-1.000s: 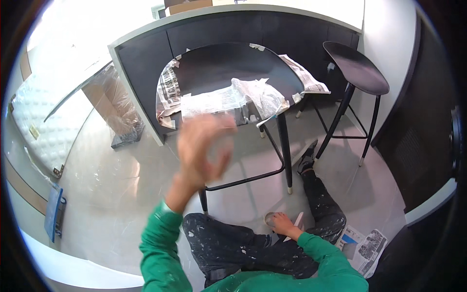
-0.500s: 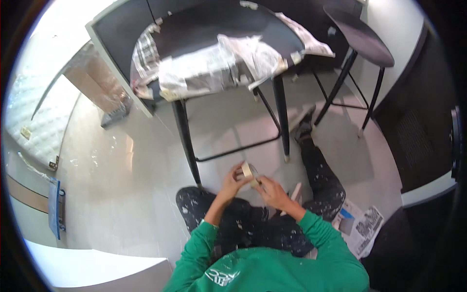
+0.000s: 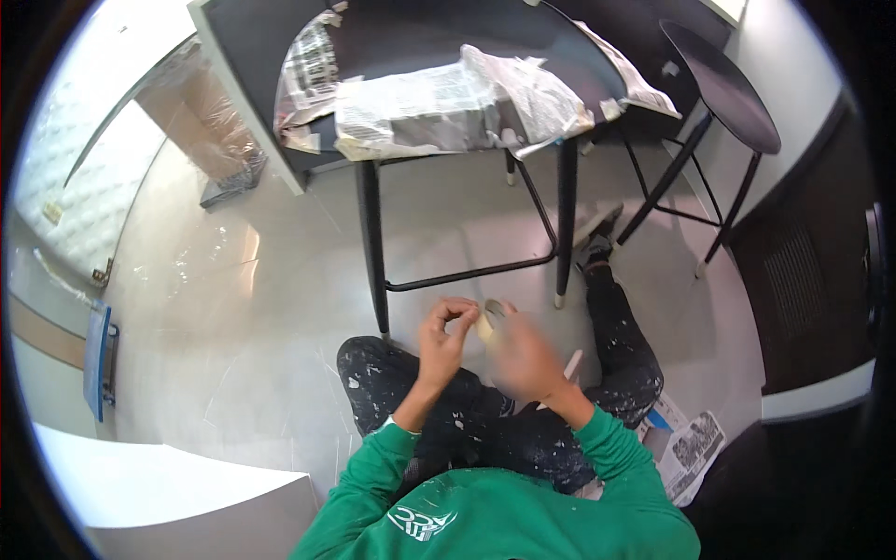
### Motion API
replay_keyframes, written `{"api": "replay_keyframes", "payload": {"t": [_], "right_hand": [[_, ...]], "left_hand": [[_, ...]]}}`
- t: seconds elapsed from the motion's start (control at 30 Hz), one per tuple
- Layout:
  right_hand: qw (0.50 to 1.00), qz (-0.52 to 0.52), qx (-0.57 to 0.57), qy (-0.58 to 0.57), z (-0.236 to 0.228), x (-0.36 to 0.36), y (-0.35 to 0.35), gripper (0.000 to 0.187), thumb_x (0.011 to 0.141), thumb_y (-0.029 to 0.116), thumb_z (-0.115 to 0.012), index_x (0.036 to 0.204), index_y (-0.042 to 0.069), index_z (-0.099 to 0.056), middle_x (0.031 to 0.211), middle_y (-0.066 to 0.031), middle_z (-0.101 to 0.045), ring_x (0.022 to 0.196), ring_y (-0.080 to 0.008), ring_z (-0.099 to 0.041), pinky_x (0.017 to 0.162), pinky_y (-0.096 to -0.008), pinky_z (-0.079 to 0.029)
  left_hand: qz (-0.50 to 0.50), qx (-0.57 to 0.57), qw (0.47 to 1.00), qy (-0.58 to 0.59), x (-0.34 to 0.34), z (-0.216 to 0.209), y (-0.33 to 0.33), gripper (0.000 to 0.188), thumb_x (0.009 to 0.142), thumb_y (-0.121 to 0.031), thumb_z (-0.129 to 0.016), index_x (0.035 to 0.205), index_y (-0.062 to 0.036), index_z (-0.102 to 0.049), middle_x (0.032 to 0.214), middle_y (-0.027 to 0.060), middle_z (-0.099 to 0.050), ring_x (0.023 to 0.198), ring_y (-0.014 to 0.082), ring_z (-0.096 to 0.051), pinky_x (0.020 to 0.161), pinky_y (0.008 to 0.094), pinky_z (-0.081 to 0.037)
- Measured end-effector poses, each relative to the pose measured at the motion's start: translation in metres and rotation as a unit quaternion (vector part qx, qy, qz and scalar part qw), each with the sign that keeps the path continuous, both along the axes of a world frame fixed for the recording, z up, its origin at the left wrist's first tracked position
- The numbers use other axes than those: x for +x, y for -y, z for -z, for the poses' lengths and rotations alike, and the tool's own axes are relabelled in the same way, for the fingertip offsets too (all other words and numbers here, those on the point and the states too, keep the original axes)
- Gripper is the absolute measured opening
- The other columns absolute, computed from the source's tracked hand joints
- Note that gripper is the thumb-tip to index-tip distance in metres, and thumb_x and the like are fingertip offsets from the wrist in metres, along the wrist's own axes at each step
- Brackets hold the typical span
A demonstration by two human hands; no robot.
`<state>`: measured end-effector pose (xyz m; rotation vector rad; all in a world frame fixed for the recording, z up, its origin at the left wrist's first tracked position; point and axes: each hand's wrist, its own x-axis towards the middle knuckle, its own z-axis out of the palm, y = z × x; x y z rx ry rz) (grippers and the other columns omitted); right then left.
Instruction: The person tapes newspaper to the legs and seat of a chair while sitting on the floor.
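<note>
A roll of pale yellowish masking tape (image 3: 486,324) is between my hands, above my crossed legs. My right hand (image 3: 528,359), smeared by motion, is closed round the roll's right side. My left hand (image 3: 442,342) pinches with thumb and forefinger at the roll's left edge; whether a loose tape end is between them is too small to tell. In front stands a high black stool (image 3: 467,272), its seat edge covered with taped newspaper (image 3: 411,117). A thin pale stick-like thing (image 3: 571,366) lies by my right wrist.
A second dark stool (image 3: 721,89) stands at the far right. Newspaper sheets (image 3: 693,453) lie beside my right knee. A plastic-wrapped carton (image 3: 201,131) is at the far left, a blue flat-topped trolley (image 3: 97,364) at the left. A white panel (image 3: 177,476) is near my left side.
My left hand has shifted from holding the roll to pinching at its edge. My right hand has turned round the roll. The view has shifted, so the stool appears higher and further right.
</note>
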<state>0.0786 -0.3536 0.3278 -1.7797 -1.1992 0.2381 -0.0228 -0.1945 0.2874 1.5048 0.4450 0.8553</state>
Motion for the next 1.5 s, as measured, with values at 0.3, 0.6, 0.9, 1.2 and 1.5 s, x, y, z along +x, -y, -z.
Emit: {"api": "replay_keyframes", "payload": {"t": [0.3, 0.6, 0.9, 1.2, 1.5], "right_hand": [[0.993, 0.016, -0.060, -0.100, 0.030, 0.013, -0.022, 0.020, 0.094, 0.012, -0.066, 0.114, 0.007, -0.067, 0.089, -0.0151, -0.068, 0.079, -0.0379, -0.068, 0.069, -0.0445, -0.052], [0.984, 0.092, 0.020, 0.153, 0.067, 0.002, -0.032, 0.013, 0.088, 0.012, -0.072, 0.101, 0.009, -0.071, 0.087, -0.0101, -0.064, 0.077, -0.0305, -0.068, 0.065, -0.0423, -0.054], [0.973, 0.038, -0.032, 0.226, 0.165, 0.023, -0.015, 0.032, 0.087, 0.014, -0.075, 0.118, 0.009, -0.073, 0.088, -0.0097, -0.065, 0.078, -0.0320, -0.067, 0.067, -0.0438, -0.055], [0.966, -0.018, -0.090, 0.241, 0.159, 0.011, -0.036, 0.057, 0.085, 0.025, -0.082, 0.135, 0.005, -0.064, 0.108, -0.0165, -0.067, 0.094, -0.0325, -0.067, 0.079, -0.0386, -0.058], [0.936, -0.230, 0.197, -0.178, -0.204, -0.004, -0.135, 0.030, 0.089, 0.018, -0.082, 0.111, -0.001, -0.074, 0.111, -0.0075, -0.064, 0.098, -0.0137, -0.066, 0.080, -0.0286, -0.057]], "left_hand": [[-0.042, 0.046, 0.998, -0.024, 0.004, 0.012, 0.035, 0.016, 0.099, -0.004, -0.068, 0.110, 0.0030, -0.059, 0.096, 0.0126, -0.073, 0.092, 0.0223, -0.071, 0.086, 0.0336, -0.055], [-0.099, -0.161, 0.982, 0.003, 0.019, 0.073, 0.035, 0.028, 0.092, -0.004, -0.078, 0.107, -0.0013, -0.056, 0.091, 0.0074, -0.067, 0.075, 0.0123, -0.065, 0.064, 0.0252, -0.055], [-0.312, -0.159, 0.935, 0.050, -0.021, 0.071, -0.031, 0.022, 0.103, -0.017, -0.065, 0.112, -0.0024, -0.051, 0.091, 0.0057, -0.062, 0.079, 0.0121, -0.064, 0.053, 0.0237, -0.055], [-0.320, 0.024, 0.923, 0.212, -0.068, -0.112, -0.077, 0.016, 0.112, -0.020, -0.049, 0.115, -0.0048, -0.050, 0.110, 0.0128, -0.066, 0.083, 0.0087, -0.063, 0.050, 0.0187, -0.044], [-0.223, 0.167, 0.904, 0.326, -0.021, -0.205, -0.048, 0.014, 0.111, -0.015, -0.046, 0.119, -0.0032, -0.043, 0.114, 0.0202, -0.066, 0.056, 0.0040, -0.049, 0.045, 0.0161, -0.037]]}}
